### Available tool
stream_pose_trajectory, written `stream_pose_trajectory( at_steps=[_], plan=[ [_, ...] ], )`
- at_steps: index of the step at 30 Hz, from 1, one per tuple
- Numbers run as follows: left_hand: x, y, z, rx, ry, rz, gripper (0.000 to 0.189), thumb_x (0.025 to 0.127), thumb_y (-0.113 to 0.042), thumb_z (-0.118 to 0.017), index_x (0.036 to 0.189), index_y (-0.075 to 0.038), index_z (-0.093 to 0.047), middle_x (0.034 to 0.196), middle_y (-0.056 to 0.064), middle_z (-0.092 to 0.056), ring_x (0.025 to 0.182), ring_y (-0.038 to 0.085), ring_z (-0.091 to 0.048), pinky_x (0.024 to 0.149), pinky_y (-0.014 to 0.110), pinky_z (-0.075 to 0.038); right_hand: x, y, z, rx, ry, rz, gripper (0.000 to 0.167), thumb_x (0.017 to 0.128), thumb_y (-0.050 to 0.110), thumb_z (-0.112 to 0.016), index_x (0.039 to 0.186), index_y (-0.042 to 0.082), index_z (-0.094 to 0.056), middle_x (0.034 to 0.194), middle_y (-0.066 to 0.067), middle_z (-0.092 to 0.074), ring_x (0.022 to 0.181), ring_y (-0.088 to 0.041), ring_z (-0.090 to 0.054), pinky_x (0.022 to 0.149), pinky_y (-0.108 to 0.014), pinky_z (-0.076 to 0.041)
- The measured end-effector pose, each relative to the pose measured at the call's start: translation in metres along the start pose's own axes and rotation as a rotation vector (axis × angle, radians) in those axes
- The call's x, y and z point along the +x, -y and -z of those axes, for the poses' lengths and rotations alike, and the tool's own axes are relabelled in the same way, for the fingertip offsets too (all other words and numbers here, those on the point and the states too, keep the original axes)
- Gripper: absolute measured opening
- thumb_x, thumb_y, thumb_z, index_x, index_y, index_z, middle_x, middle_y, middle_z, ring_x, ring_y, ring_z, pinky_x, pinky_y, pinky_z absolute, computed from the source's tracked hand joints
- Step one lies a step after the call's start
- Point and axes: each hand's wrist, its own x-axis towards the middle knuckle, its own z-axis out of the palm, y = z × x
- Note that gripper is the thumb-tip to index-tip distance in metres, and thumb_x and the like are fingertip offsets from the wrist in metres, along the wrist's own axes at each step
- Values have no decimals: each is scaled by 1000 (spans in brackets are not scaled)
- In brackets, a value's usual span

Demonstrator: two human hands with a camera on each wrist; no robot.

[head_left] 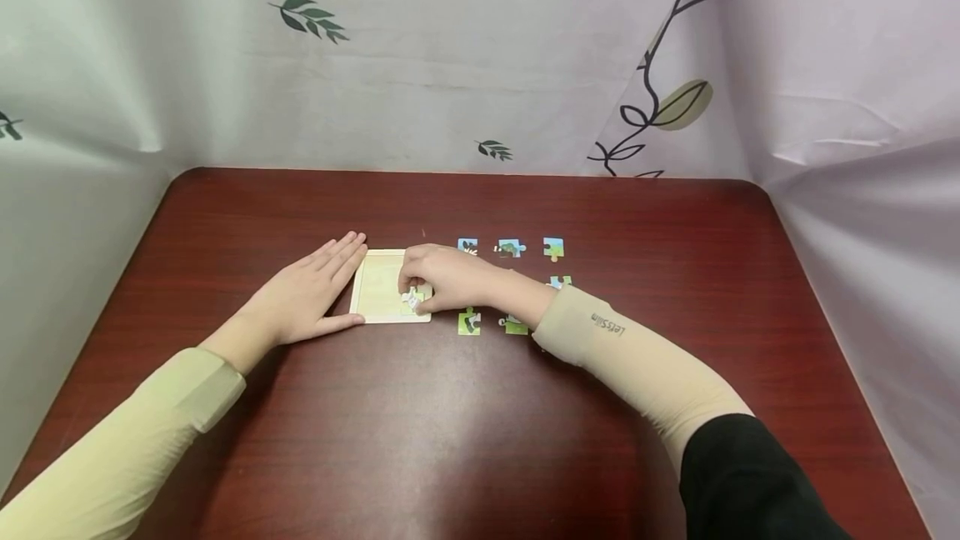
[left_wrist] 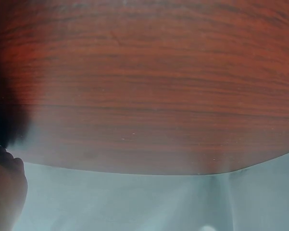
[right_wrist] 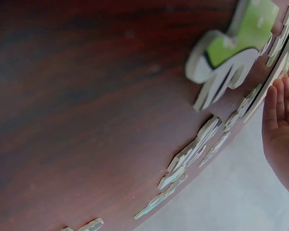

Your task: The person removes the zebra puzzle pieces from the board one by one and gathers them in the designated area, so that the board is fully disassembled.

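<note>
My left hand (head_left: 303,294) lies with straight fingers along the left side of a shallow, light wooden puzzle tray (head_left: 377,286), thumb and fingertips at its edge. Over the tray's near right corner, my right hand (head_left: 450,275) pinches a white and green jigsaw piece (head_left: 412,300) between thumb and fingers. That hand covers part of the tray's right side. In the right wrist view the right hand (right_wrist: 284,120) shows at the right edge, by the tray's side. Only a bit of the left hand (left_wrist: 7,187) appears in the left wrist view, at the lower left.
Several loose jigsaw pieces lie right of the tray, among them a blue and green one (head_left: 553,247), a far middle one (head_left: 511,248) and a near green one (head_left: 469,322). My right forearm crosses over some. A pale curtain (head_left: 450,65) hangs behind the reddish-brown table (head_left: 375,432).
</note>
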Motion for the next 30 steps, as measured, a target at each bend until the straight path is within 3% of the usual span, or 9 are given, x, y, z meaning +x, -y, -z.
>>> stream_pose_trajectory(
  at_steps=[3,7,12,17,26,30],
  plan=[
    [-1,0,0,-2,4,10,103,98,-60,-64,164,8,-25,174,25,-24,163,41,-24,134,49,-28,1,0,0,10,-7,12,25,89,19,-84,111,14,-75,113,-3,-66,102,-16,-60,99,-31,-52],
    [-2,-2,0,-8,5,9,103,98,-60,-64,164,9,-25,175,25,-24,163,41,-24,133,51,-29,1,0,1,63,1,10,20,92,15,-81,111,14,-75,106,-2,-68,96,-13,-62,89,-24,-53],
    [-1,-2,0,0,-3,4,103,98,-60,-64,164,9,-25,174,25,-24,163,41,-24,132,52,-30,-1,-1,4,191,-12,-12,12,98,8,-74,109,12,-78,100,-2,-75,89,-10,-68,80,-13,-53],
    [0,-1,-2,-7,-5,-2,103,98,-60,-64,164,9,-25,174,25,-24,164,41,-24,132,52,-30,-7,-3,7,313,-37,-51,11,98,9,-76,109,9,-80,100,-4,-78,89,-11,-71,80,-12,-56],
    [1,0,-8,1,-41,-5,105,97,-64,-63,164,7,-27,175,24,-24,164,38,-23,135,48,-25,-44,-8,22,484,-139,-167,12,93,9,-82,105,8,-80,94,-5,-79,83,-11,-71,79,-20,-62],
    [-2,2,-8,13,-37,2,105,96,-63,-65,164,7,-27,176,23,-23,165,38,-23,139,41,-14,-66,-14,30,518,-191,-213,12,90,9,-85,102,9,-81,90,-3,-79,80,-11,-72,77,-24,-64]
  ],
)
